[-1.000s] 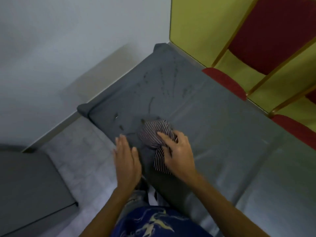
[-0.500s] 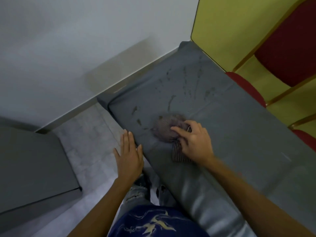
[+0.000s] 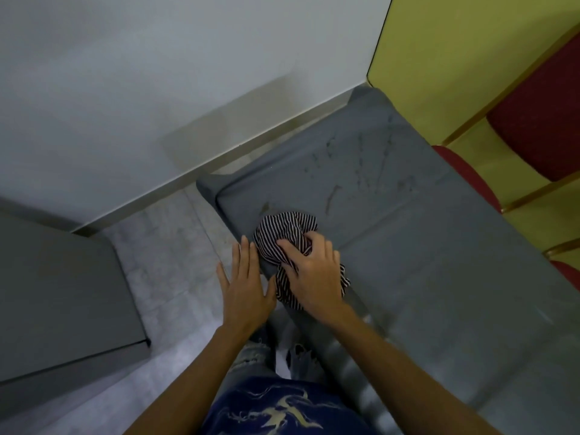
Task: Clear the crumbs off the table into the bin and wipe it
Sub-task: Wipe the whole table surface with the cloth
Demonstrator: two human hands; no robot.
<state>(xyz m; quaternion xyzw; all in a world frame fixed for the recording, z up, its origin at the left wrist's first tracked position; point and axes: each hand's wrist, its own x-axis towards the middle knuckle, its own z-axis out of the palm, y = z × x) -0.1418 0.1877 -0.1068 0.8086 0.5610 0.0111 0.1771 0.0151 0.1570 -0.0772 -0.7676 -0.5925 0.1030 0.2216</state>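
Near table edge: the striped cloth (image 3: 287, 233) lies bunched on the grey table (image 3: 439, 262), at the side closest to the person, with one tail trailing toward the rim.
Right hand (image 3: 314, 271): pressed down on the cloth, fingers curled into its folds and grasping it.
Left hand (image 3: 246, 284): released and flat, fingers together, held just beside the table edge below the cloth; it grips nothing, and looks placed to catch what is swept off.
Crumbs: dark flecks and smears (image 3: 332, 196) show on the tabletop beyond the cloth; individual crumbs are too small to tell.
Bin: a grey box-like shape (image 3: 62, 309) stands on the floor to the left; whether it is the bin cannot be told.
Handling: the cloth is probably light, soft and limp, so it should be taken at the bunched middle under a flat palm, not by the loose tail.
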